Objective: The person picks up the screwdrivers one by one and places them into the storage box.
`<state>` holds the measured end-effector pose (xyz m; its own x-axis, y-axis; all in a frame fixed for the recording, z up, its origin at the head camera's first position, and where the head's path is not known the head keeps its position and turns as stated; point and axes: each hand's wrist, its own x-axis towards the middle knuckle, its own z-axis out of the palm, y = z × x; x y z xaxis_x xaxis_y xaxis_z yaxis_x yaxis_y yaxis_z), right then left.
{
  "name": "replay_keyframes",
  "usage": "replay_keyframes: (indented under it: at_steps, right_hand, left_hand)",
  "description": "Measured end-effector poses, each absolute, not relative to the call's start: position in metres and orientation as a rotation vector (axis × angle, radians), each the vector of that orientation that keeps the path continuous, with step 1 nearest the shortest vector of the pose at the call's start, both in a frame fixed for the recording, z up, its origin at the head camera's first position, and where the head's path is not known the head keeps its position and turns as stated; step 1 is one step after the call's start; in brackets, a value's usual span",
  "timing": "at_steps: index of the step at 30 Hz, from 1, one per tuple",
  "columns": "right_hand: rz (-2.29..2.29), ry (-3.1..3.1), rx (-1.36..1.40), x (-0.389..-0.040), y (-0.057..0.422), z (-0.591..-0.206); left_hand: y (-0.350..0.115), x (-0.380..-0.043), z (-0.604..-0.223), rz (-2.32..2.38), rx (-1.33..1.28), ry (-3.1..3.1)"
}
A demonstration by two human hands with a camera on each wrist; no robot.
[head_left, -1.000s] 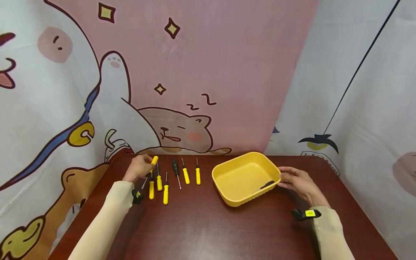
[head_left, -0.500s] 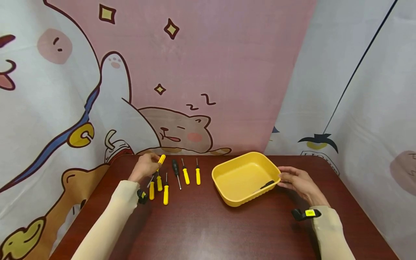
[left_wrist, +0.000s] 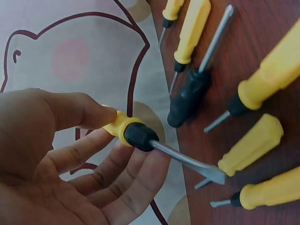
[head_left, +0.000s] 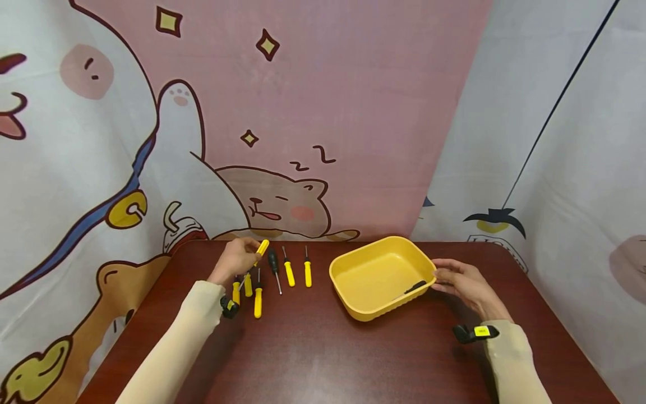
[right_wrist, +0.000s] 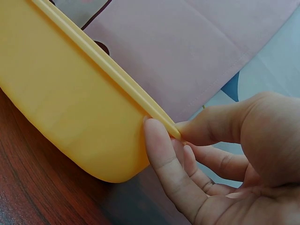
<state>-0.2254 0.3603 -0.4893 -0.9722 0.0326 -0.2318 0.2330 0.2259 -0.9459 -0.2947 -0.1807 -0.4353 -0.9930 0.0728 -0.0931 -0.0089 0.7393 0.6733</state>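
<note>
A yellow-handled, black-collared screwdriver with a flat metal blade (left_wrist: 136, 134) is pinched by its handle in the left hand (head_left: 235, 260). Just nearside of that grip, three yellow-handled screwdrivers (head_left: 258, 303) are seen on the reddish-brown table (head_left: 323, 353). By the right hand (head_left: 465, 285), the rim of a yellow, rounded-rectangular plastic tray (head_left: 375, 276) is pinched.

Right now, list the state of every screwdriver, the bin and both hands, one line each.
Left hand: pinching a screwdriver
Held screwdriver: tilted, handle up, tip down
Right hand: pinching the bin's rim
Yellow bin: upright, open-topped, one screwdriver inside
Black-handled screwdriver in the bin: lying down
Black-handled screwdriver on the table: lying down
Five yellow-handled screwdrivers: lying on the table
</note>
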Motion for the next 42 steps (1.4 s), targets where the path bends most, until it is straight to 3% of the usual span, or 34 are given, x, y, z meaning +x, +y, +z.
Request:
replay_keyframes:
  at_steps: [25,42]
  right_hand:
    - [-1.856,2.324,0.248,-0.224,0.36,-0.488]
    - [-1.844,2.327,0.253,-0.225,0.36,-0.488]
  left_hand:
    - [-0.153,-0.286,-0.425,1.122,0.239,2.787]
    - [-0.141,-0.285,-0.423,1.063,0.567,2.754]
